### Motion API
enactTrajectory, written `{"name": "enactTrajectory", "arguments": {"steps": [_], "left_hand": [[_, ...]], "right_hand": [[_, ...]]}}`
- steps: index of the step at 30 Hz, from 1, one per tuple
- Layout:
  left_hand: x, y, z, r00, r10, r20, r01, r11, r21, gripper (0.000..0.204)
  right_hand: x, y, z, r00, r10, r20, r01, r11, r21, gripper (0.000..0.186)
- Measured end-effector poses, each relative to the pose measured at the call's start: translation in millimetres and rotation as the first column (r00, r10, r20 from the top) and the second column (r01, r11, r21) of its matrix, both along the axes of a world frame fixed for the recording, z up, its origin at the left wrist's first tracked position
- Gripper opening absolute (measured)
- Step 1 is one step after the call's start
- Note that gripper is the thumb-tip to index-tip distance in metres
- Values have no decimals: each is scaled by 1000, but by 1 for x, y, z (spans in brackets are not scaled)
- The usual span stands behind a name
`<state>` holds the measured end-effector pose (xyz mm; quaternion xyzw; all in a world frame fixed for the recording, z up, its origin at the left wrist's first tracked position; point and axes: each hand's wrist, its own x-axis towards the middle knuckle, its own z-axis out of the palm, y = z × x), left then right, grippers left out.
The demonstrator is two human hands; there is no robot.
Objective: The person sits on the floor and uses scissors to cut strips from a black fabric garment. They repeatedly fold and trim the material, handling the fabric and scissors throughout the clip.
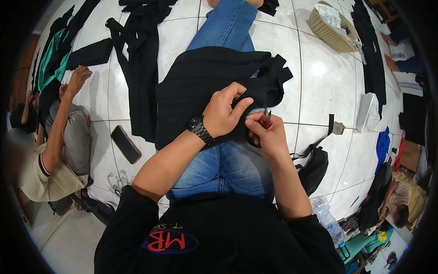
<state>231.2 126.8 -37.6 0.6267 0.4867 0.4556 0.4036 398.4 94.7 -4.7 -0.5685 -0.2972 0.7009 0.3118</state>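
A folded black garment [196,75] lies across my lap over blue jeans, with strap-like ends bunched at its right side. My left hand [226,109] rests on the garment, fingers curled into the cloth and thumb stretched to the right; a black watch is on that wrist. My right hand [264,132] is closed around small thread snips [267,118] with a red handle. Their metal blades point away from me, beside the cloth edge just right of my left thumb. The right fingertips are close to the cloth; whether they also pinch it I cannot tell.
More black garments [143,77] lie on the white tiled floor ahead. At left are a phone [126,144] and a seated person [59,150]. A woven basket [333,27] stands far right; a black bag [314,164] and plastic bottles [328,219] lie nearer on that side.
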Motion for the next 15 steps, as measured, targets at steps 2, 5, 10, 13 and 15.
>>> {"name": "enactTrajectory", "arguments": {"steps": [2,5,10,13,15], "left_hand": [[-1,0,1,1000,-9,2,9,1000,-20,23],[-2,0,5,999,-38,-15,37,999,-38,20],[-2,0,3,999,-35,-20,35,999,-14,22],[-1,1,1,1000,-29,-5,29,1000,-4,23],[-1,1,2,1000,-27,-10,27,1000,-7,23]], "right_hand": [[1,1,0,1000,-8,4,8,1000,-28,6],[4,3,-2,1000,-1,-25,0,999,-44,4],[6,4,-2,998,10,-70,-14,998,-56,3],[5,3,-1,998,16,-64,-19,999,-45,4],[3,3,1,998,46,-42,-47,998,-31,4]]}}
